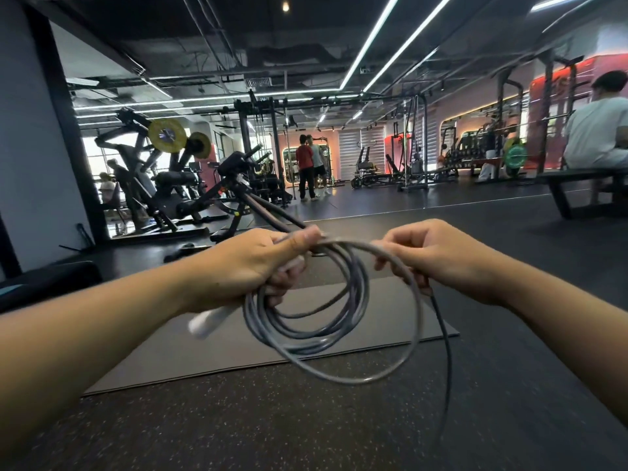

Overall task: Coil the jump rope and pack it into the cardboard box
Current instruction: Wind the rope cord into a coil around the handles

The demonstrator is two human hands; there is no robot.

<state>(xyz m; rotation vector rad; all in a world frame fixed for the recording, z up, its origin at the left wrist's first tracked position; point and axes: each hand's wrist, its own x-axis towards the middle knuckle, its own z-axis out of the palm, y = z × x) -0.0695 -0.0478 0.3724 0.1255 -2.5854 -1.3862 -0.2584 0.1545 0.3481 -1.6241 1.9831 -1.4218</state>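
Observation:
A grey jump rope (307,338) hangs in several loops in front of me, above the floor. My left hand (251,266) grips the gathered top of the loops together with a white handle (209,321) that sticks out below the palm. My right hand (438,258) pinches the rope at the right of the outermost loop. From that hand a loose strand (447,351) drops toward the floor at the lower right. No cardboard box is in view.
A grey mat (210,355) lies on the dark speckled floor below my hands. Weight machines (163,185) stand at the back left, and a bench (584,188) with a seated person at the right. Two people (311,169) stand far off in the middle.

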